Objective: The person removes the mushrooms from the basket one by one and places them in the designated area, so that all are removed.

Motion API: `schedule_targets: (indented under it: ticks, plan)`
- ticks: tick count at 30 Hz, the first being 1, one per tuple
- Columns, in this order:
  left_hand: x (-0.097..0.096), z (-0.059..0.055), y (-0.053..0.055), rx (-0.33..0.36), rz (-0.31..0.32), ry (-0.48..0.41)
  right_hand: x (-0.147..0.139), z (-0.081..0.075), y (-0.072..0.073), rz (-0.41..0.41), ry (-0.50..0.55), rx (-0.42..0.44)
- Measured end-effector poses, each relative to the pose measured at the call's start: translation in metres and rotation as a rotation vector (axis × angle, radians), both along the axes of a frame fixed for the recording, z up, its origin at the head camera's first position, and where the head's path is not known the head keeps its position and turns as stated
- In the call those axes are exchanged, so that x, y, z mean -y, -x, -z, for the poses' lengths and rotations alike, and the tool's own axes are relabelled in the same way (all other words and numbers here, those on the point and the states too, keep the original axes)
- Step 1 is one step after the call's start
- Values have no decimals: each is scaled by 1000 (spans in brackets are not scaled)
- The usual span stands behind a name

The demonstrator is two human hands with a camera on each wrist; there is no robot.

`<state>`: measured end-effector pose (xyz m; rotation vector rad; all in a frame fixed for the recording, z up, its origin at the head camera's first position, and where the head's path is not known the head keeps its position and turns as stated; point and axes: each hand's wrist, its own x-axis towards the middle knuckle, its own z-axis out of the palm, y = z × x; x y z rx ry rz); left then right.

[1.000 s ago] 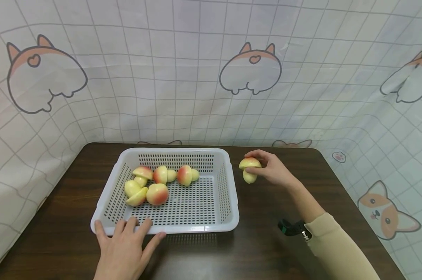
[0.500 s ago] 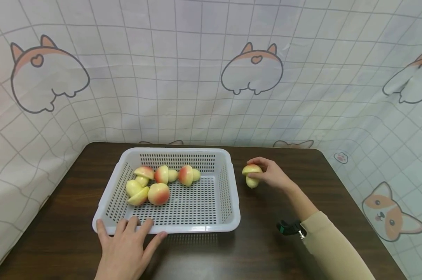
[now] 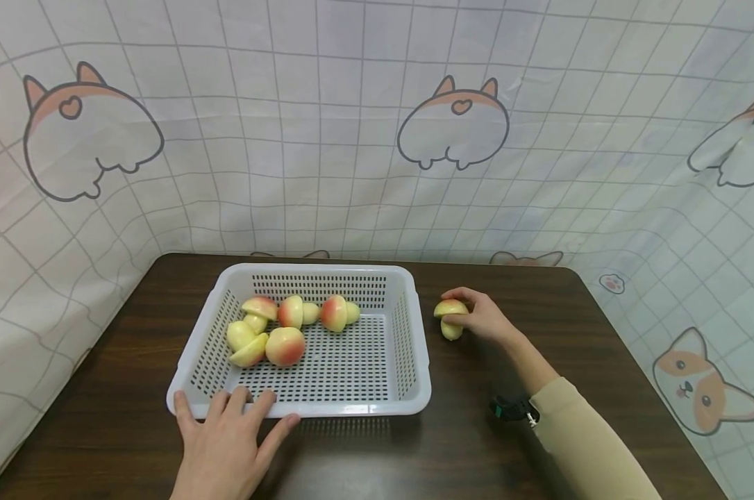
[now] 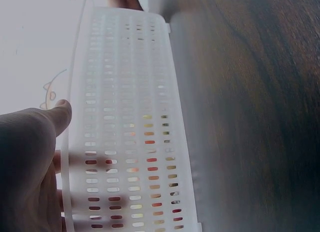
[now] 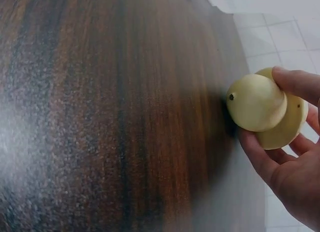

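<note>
Beside the basket (image 3: 408, 326) of mushrooms (image 3: 283, 346), right hand (image 3: 486, 321) grips one mushroom (image 3: 450, 318); left hand (image 3: 227, 444) rests flat.

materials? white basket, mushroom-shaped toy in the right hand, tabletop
White perforated basket: moulded plastic, semi-gloss; uniform slotted walls, light passing through them in the left wrist view.
Pale yellow mushroom-shaped toy, held by the right hand: probably plastic or foam; smooth, matte, seamless.
Dark brown table: wood or wood-look laminate; streaked grain, soft sheen.

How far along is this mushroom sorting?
One yellow toy mushroom stands outside on the dark wooden table, gripped by the right hand. The left hand rests on the white perforated plastic basket, where a cluster of toy mushrooms remains.
</note>
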<state>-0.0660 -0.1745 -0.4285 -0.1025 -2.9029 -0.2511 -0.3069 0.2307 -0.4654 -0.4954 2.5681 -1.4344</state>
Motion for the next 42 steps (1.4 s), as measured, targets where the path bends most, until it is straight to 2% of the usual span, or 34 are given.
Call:
schedule_targets:
  ticks: [9,23,30,36,42]
  plan:
    - [0,1,-1,-22,6,-2,0,3,3,-27,-46,-79]
    - [1,2,0,-29,14,-7,-15,-8,-1,-49,-68,-66]
    - [1,1,0,-15,9,-8,-22,-25,-2,-19,-49,-9]
    - [0,1,0,-27,12,-12,-25,-47,0,-15,-90,-87]
    - [0,0,0,-23,12,-15,-18,-66,-1,-20,-100,-102]
